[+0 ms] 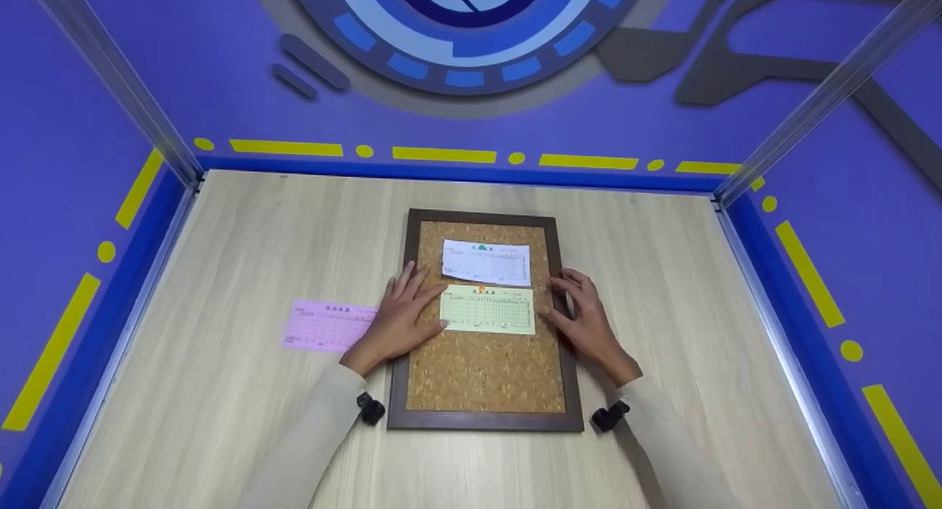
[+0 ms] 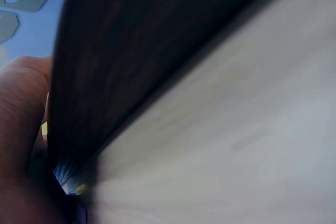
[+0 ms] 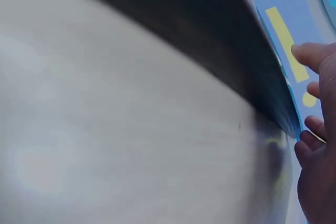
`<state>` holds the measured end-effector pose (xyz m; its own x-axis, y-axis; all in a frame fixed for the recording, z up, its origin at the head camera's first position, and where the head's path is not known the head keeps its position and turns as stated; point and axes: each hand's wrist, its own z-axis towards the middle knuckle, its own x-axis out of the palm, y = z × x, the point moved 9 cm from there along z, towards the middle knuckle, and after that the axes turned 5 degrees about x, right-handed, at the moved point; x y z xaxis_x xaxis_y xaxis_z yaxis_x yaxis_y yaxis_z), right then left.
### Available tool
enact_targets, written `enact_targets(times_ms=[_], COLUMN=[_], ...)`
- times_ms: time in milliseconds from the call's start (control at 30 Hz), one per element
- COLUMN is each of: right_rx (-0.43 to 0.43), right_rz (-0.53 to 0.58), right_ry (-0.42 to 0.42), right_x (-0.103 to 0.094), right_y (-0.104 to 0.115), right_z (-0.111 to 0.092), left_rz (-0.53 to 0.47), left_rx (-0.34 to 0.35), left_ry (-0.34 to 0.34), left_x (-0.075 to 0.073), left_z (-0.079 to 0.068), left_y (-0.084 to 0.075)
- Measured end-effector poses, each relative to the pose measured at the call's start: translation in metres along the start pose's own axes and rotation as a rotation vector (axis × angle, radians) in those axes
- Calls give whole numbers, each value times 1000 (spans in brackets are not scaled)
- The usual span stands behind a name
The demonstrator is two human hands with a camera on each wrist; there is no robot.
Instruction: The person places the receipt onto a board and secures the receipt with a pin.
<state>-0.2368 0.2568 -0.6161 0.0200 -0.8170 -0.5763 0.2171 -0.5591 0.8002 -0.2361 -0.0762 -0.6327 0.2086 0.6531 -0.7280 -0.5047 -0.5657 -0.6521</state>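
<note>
A cork board (image 1: 486,373) in a dark brown frame lies on the table. On its upper part is a white printed slip (image 1: 486,265) with a small green pin at its top edge. Just below is a pale green printed slip (image 1: 487,312), topped by a small orange pin. My left hand (image 1: 397,318) spreads over the board's left side, thumb and a finger at the green slip's left edge. My right hand (image 1: 589,321) is at the right frame edge, its thumb near the slip's right side. Both wrist views show mainly the frame's dark side (image 2: 126,51) and fingers.
A pink printed slip (image 1: 324,325) lies on the table left of the board, partly covered by my left hand. The wooden table (image 1: 706,332) is bounded by blue-purple walls (image 1: 831,156) at the back and both sides.
</note>
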Motion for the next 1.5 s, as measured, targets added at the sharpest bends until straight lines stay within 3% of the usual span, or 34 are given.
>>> enact_targets(times_ms=[400,633,833,1233,1500], right_rx=[48,56,17,-22,-96], right_rz=[-42,-122,-173,-192,-147], right_ry=[80,104,113,121,119], right_x=[-2,-5,-5,-5,-6], right_y=[-12,-16,-15,-19,-16], right_z=[-10,-11,-12,-16,-16], left_rz=[-6,5,10,-1,22], left_rx=[-3,-19,30,61,17], left_ry=[3,23,-24,-53,-11], left_x=[-4,-4,-1,-6,-5], left_z=[0,1,0,0,1], left_y=[-6,-6,1,-8,-7])
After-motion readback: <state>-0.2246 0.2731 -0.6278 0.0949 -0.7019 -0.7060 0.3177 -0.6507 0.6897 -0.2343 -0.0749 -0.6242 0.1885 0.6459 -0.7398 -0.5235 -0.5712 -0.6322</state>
